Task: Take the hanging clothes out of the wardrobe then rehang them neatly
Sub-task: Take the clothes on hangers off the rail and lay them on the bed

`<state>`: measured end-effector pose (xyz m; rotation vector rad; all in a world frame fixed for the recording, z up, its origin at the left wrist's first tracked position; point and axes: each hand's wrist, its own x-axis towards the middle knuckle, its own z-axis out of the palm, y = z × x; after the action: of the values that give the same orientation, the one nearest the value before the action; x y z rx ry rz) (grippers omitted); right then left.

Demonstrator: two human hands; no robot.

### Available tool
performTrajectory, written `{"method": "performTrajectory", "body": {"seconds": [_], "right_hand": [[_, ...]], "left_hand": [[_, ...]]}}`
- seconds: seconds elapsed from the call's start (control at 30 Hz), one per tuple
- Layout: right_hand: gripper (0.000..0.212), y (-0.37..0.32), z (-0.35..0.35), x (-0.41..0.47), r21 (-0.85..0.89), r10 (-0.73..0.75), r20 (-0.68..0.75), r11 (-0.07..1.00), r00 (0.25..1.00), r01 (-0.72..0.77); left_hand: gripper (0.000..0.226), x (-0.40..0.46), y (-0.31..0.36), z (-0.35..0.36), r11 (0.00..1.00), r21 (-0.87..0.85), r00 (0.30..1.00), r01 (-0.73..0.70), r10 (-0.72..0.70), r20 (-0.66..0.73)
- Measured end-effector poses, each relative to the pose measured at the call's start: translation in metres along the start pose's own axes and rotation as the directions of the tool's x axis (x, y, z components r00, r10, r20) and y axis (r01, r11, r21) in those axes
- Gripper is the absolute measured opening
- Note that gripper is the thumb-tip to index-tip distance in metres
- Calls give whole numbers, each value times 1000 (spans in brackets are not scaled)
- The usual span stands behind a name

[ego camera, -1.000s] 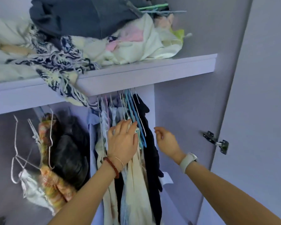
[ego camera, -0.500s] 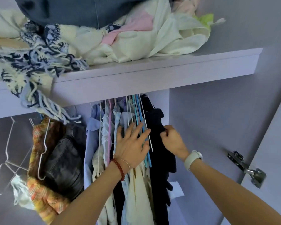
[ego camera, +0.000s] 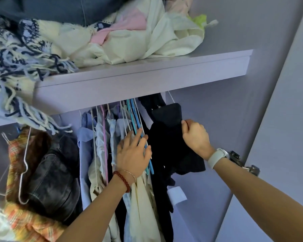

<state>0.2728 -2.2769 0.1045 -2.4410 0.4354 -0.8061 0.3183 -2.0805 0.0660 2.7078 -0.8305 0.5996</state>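
A home bedroom wardrobe, seen from inside its open door (ego camera: pixel 276 154) — pale lilac panels and a metal hinge (ego camera: pixel 243 165). A shelf (ego camera: pixel 147 81) holds a loose heap of folded clothes (ego camera: pixel 129 32) and a fringed scarf (ego camera: pixel 19 70). Below it, shirts and dresses (ego camera: pixel 101 151) hang crowded together on thin hangers (ego camera: pixel 135 112).
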Motion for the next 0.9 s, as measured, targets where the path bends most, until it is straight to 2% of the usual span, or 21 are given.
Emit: {"method": "performTrajectory", "body": {"seconds": [0.17,0.3,0.4,0.47,0.57,0.63,0.73,0.8,0.9], "right_hand": [[37,39,-6,-88,-188,13,-9,982,1000,-15],[55,68,-32,-163,-205,64,54,977,996,-52],[42,88,-64,-215,-245,152,109,962,982,-122],[37,100,-91,-253,-313,200,148,938,969,-146],[63,116,-133,-317,-494,228,192,863,955,-107],[75,127,-161,-363,-575,301,199,807,933,-137],[83,145,-199,-429,-626,422,127,736,898,-258],[82,158,-222,-470,-639,490,50,685,870,-350],[79,174,-255,-520,-659,572,-36,602,819,-450]], "left_hand": [[55,-10,13,-2,1000,-23,995,-3,1,-100],[46,-45,50,2,969,-113,957,-221,193,-218],[46,-78,93,15,902,-240,930,-360,327,-168],[48,-98,125,25,858,-317,914,-403,390,-107],[51,-124,175,40,763,-502,891,-407,453,-34],[55,-147,205,50,693,-603,857,-394,514,31],[52,-188,251,61,619,-655,750,-433,651,120],[47,-218,285,68,548,-664,630,-508,763,147],[44,-263,342,74,380,-714,421,-588,897,130]]}}
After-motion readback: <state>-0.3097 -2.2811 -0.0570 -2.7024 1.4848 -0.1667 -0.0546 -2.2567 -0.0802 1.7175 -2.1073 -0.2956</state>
